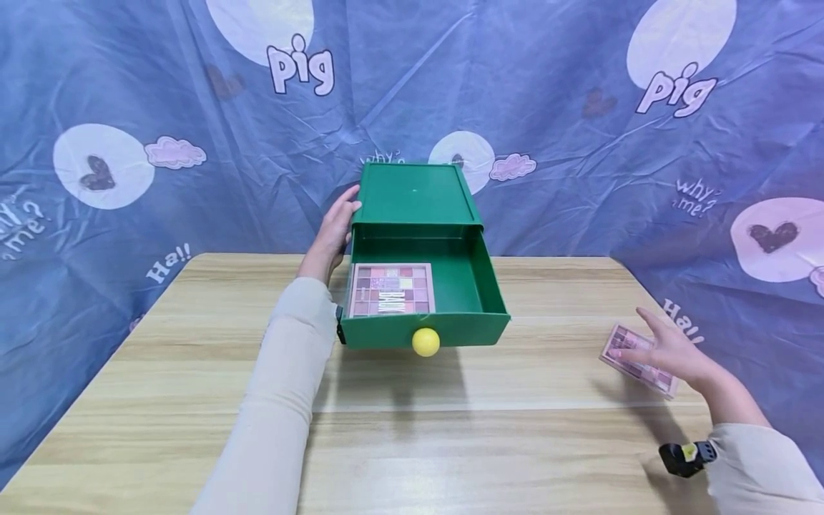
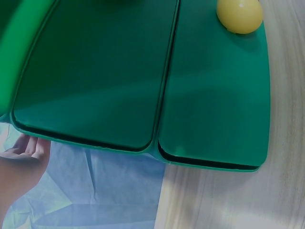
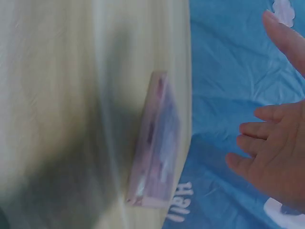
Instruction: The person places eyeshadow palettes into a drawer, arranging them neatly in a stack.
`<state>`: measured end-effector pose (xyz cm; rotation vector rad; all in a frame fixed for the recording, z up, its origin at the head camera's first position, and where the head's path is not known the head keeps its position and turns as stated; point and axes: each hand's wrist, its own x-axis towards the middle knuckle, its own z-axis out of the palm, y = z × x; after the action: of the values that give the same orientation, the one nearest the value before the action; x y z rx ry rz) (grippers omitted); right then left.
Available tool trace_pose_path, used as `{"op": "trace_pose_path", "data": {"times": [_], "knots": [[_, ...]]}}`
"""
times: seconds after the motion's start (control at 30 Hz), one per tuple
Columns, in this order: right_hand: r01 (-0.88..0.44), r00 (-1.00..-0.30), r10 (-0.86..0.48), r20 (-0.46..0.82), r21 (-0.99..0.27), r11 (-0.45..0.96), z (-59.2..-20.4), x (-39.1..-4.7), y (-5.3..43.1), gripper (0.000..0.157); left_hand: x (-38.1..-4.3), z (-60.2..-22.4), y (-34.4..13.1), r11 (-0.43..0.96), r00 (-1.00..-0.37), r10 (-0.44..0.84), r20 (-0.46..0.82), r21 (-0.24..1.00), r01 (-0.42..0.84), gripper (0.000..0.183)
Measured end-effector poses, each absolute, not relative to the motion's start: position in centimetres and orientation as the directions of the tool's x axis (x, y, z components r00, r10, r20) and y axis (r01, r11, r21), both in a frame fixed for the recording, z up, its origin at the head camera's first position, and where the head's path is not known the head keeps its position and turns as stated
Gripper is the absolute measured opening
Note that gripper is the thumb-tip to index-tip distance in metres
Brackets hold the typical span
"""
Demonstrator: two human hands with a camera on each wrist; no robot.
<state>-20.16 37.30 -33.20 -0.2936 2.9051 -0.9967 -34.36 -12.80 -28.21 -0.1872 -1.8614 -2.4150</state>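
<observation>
your left hand (image 1: 332, 232) lies with fingers extended against the left side of the green box (image 1: 415, 194); your right hand (image 1: 676, 352), thumb and fingers apart, hovers just above the loose palette (image 1: 646, 373) on the surface (image 1: 547, 450). a second palette (image 1: 391, 290) sits in the left part of the pulled-out drawer (image 1: 458, 286).

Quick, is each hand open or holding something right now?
Left hand: open, touching the side of the green box.
Right hand: open and empty, above the palette on the table.
</observation>
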Motion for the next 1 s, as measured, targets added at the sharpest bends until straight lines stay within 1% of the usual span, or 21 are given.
{"op": "trace_pose_path", "data": {"times": [0.1, 0.2, 0.33, 0.47, 0.57, 0.7, 0.77, 1.0], "knots": [[-0.13, -0.981, -0.189, -0.037, -0.596, 0.793, -33.8, -20.0, 37.9, 0.095, -34.4, -28.2, -12.8, -0.254, -0.989, 0.003, 0.148, 0.957, 0.143, 0.047], [-0.099, -0.977, -0.192, -0.088, -0.616, 0.782, -34.6, -19.9, 38.6, 0.095, -34.4, -28.3, -12.8, -0.253, -0.988, 0.003, 0.151, 0.957, 0.145, 0.047], [-0.084, -0.972, -0.204, -0.118, -0.635, 0.768, -35.4, -20.0, 39.5, 0.093, -34.4, -28.2, -12.7, -0.26, -0.989, 0.003, 0.151, 0.955, 0.145, 0.047], [-0.1, -0.971, -0.208, -0.114, -0.601, 0.793, -36.2, -20.0, 39.9, 0.093, -34.4, -28.2, -12.7, -0.263, -0.989, 0.0, 0.147, 0.954, 0.142, 0.047], [-0.133, -0.974, -0.211, -0.083, -0.545, 0.828, -36.8, -20.2, 40.2, 0.083, -34.3, -28.2, -12.7, -0.263, -0.989, -0.001, 0.146, 0.954, 0.141, 0.047], [-0.127, -0.976, -0.2, -0.088, -0.516, 0.847, -37.5, -20.3, 40.7, 0.064, -34.3, -28.2, -12.8, -0.262, -0.989, 0.001, 0.147, 0.954, 0.142, 0.047], [-0.114, -0.977, -0.189, -0.094, -0.518, 0.848, -37.8, -20.3, 40.9, 0.062, -34.4, -28.3, -12.8, -0.254, -0.989, 0.002, 0.148, 0.956, 0.143, 0.048], [-0.096, -0.983, -0.162, -0.089, -0.503, 0.859, -38.3, -20.6, 41.7, 0.071, -34.7, -28.3, -12.8, -0.248, -0.989, -0.005, 0.148, 0.958, 0.145, 0.048]]}}
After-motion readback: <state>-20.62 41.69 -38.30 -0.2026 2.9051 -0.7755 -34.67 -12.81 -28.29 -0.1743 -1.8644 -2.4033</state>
